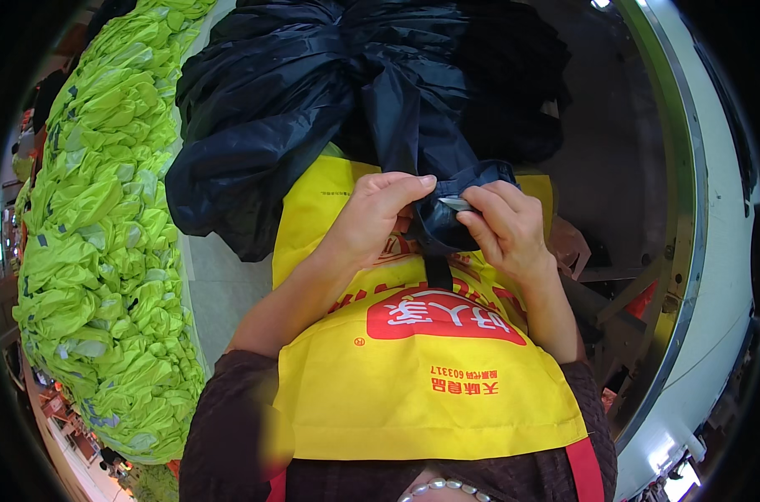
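Note:
A large bundle of dark navy, shiny fabric (pixel 271 109) lies in front of me and hangs over my lap. One narrow part of it, looped round like a cuff or hem (pixel 443 226), is between my hands. My left hand (pixel 372 209) is closed, its thumb and fingers pinching the left edge of that loop. Close by on the right, my right hand (pixel 514 222) is closed too. Its thumb and forefinger grip a small pale, pointed flat piece (pixel 455 203) against the loop's opening; most of that piece is hidden by my fingers.
Yellow apron cloth (pixel 497 418) with red patches covers my lap under the fabric. To the left, a long heap of bright yellow-green garments (pixel 112 243) lies beside a pale surface (pixel 221 293). A curved metal-edged table (pixel 690 192) runs along my right, with frame bars below.

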A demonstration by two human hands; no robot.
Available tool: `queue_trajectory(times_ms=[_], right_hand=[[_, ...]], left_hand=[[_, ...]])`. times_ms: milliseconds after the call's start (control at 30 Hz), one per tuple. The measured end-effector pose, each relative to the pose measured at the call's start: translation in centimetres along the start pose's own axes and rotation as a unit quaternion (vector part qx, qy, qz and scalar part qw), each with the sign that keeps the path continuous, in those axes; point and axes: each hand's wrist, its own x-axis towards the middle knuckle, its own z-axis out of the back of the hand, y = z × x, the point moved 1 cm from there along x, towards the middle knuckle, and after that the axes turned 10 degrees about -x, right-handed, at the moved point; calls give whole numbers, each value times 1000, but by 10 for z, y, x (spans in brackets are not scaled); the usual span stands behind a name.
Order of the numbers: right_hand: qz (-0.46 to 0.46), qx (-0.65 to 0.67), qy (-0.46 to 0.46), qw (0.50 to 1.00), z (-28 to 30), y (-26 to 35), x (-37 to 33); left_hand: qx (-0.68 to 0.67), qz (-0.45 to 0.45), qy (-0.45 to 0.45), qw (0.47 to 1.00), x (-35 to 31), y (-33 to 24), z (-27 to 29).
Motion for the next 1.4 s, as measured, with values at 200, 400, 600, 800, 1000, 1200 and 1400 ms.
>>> queue_trajectory(times_ms=[200, 400, 600, 800, 1000, 1200, 1400], right_hand=[[-134, 178, -51, 973, -2, 6, 9], [-258, 255, -128, 923, 1, 6, 18], [-363, 197, -54, 909, -53, -82, -5], [-397, -69, -2, 915, -113, -175, -31], [-306, -220, 27, 926, -148, -186, -27], [-305, -102, 28, 946, -111, -172, 0], [-303, 130, 58, 942, -59, -71, 57]], left_hand=[[-3, -48, -9, 999, 0, 2, -1], [-11, -274, -83, 958, -38, -93, 86], [-181, -590, -331, 714, -112, -206, 308], [-264, -381, -493, 737, -57, -67, 389], [-197, -337, -620, 681, -72, -16, 391], [412, -562, -594, 402, -91, -93, 234], [377, -174, -92, 905, 8, -20, 68]])
